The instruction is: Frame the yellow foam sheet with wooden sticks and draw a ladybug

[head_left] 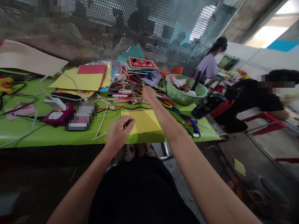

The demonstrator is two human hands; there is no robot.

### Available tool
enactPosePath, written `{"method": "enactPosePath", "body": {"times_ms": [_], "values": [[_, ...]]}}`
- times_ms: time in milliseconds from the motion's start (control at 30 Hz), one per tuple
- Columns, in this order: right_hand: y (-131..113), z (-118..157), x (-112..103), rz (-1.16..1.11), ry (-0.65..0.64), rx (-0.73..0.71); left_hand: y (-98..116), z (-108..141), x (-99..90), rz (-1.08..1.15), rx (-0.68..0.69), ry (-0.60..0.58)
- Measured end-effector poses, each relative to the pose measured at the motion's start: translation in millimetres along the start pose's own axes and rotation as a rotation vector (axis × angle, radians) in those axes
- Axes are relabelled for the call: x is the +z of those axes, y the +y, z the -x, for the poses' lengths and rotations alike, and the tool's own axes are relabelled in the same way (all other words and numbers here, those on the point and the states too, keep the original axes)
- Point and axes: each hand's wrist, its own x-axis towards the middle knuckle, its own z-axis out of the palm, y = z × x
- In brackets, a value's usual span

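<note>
My left hand is closed on a thin wooden stick, whose ends show on both sides of the fingers. It hovers at the left edge of a yellow sheet with a thin light border. My right hand reaches over the sheet to a pile of pens and sticks; its fingers are bent by a small orange item, and their grip is partly hidden. Another stick lies slanted on the green table.
Right of the pile stand a green basket and a blue glue gun. On the left lie a phone, a purple power socket with cables and yellow paper. Two people sit at the right.
</note>
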Motion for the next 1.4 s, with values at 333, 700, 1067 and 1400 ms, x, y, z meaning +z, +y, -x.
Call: {"method": "enactPosePath", "body": {"times_ms": [333, 700, 1067, 1400], "values": [[14, 46, -44, -0.663, 0.105, 0.037, 3, -8, -3.3, 0.218, -0.082, 0.087], [17, 169, -66, -1.354, -0.184, -0.123, 42, -31, 21.7, 0.341, -0.074, 0.068], [29, 212, -80, -1.105, -0.233, -0.113, 62, -34, 42.5, 0.359, 0.016, 0.001], [28, 223, -87, -0.820, -0.222, -0.199, 66, -33, 54.8, 0.199, 0.107, 0.027]]}}
